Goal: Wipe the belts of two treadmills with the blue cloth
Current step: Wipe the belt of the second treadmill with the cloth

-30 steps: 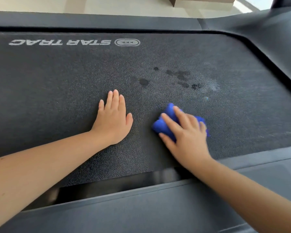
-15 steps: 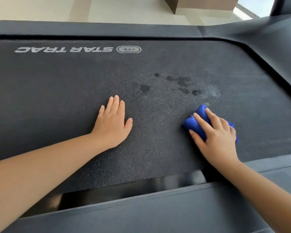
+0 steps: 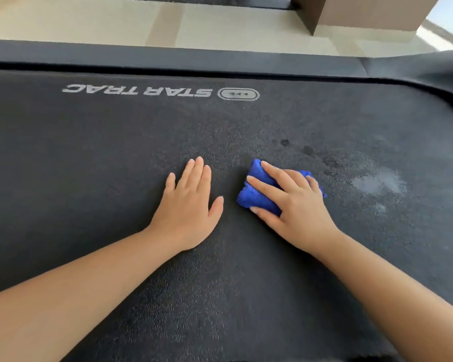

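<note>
Black, grainy rubber: treadmill belt (image 3: 89,152) fills the near ground, two bare forearms reaching out across it.

Left hand (image 3: 187,205): flat on the belt, palm down, fingers straight and close together, thumb out to the side. Holds nothing.

Right hand (image 3: 296,205): just beside the left, not touching it. Fingers spread and bent over a bunched, fuzzy blue cloth (image 3: 256,198), thumb tucked against its near edge; grips it and presses it onto the belt.

Right of the cloth: pale dusty patch (image 3: 377,181). Just beyond the cloth, a few small dark spots (image 3: 309,150) on the belt.

Farther out: white STAR TRAC lettering (image 3: 136,90) with an oval badge, reading upside down from here.

Beyond that, the dark grey side rail (image 3: 168,57) of the treadmill, then cream tiled floor (image 3: 115,22) and a brown boxy block (image 3: 364,11) standing on it.
</note>
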Tool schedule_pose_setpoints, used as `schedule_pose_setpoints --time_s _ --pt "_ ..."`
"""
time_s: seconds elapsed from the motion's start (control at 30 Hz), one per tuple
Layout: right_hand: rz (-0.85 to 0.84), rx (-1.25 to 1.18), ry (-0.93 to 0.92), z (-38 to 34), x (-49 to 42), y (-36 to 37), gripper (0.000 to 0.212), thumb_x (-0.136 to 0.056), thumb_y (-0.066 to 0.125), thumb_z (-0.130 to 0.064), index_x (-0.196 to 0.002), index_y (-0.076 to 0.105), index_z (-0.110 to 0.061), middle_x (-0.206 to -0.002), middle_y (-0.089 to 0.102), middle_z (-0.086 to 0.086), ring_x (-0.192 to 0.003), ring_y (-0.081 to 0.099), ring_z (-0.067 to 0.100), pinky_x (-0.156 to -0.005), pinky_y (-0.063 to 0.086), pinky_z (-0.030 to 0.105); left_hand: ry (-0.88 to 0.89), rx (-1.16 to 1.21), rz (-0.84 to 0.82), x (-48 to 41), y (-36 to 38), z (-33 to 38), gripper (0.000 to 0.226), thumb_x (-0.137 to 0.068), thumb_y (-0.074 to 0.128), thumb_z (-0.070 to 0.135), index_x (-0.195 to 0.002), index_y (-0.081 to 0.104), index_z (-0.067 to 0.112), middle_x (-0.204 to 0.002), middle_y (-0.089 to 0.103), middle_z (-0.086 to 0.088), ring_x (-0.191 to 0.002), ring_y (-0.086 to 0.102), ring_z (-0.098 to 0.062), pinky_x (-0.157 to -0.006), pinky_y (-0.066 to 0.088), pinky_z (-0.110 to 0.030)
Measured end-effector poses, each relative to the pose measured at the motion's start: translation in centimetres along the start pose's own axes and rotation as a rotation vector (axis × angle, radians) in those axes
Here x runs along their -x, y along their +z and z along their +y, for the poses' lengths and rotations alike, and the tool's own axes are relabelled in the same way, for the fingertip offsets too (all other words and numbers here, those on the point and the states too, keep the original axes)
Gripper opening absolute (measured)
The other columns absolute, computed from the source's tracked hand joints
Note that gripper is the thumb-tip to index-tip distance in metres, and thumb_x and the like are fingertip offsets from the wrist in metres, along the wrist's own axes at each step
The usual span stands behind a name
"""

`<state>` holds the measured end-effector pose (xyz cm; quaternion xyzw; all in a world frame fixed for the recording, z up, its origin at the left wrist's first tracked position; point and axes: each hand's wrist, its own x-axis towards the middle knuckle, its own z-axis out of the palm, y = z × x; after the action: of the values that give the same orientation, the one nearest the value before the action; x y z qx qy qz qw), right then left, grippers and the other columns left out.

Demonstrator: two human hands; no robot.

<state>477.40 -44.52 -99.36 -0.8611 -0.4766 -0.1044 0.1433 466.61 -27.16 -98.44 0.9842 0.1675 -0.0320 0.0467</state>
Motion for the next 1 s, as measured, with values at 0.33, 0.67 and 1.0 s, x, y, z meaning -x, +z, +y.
schedule_pose_setpoints --time_s 0.33,0.67,1.0 --pt "-0.094 0.072 0.231 3.1 -14.0 3.4 0.05 -0.091 0.048 -0.051 -0.139 0.039 -0.038 -0.152 0.027 -0.004 -0.132 0.029 0.026 -0.103 0.022 0.048 0.001 0.074 0.008 -0.2 -0.1 -0.4 0.085 -0.075 -0.006 0.056 -0.148 -0.001 0.014 -0.156 -0.016 0.001 -0.141 -0.018 -0.011 -0.115 -0.001 -0.041" --pt "-0.001 -0.022 -0.076 -0.7 0.0 0.0 0.049 -0.084 0.045 -0.053 -0.123 0.061 -0.029 -0.133 0.054 0.004 -0.112 0.056 0.029 -0.086 0.044 0.057 0.018 0.069 0.032 -0.3 0.4 -0.3 0.094 -0.067 -0.012 0.054 -0.149 0.003 0.011 -0.157 -0.011 -0.003 -0.143 -0.012 -0.015 -0.114 0.001 -0.043" --pt "-0.028 0.091 0.307 5.0 -10.0 2.0 0.051 -0.089 0.051 -0.051 -0.138 0.042 -0.038 -0.149 0.034 -0.003 -0.129 0.034 0.027 -0.102 0.024 0.048 0.006 0.068 0.026 -0.3 0.0 -0.3 0.093 -0.067 -0.01 0.057 -0.149 0.003 0.014 -0.157 -0.011 0.0 -0.142 -0.015 -0.011 -0.114 0.0 -0.041"
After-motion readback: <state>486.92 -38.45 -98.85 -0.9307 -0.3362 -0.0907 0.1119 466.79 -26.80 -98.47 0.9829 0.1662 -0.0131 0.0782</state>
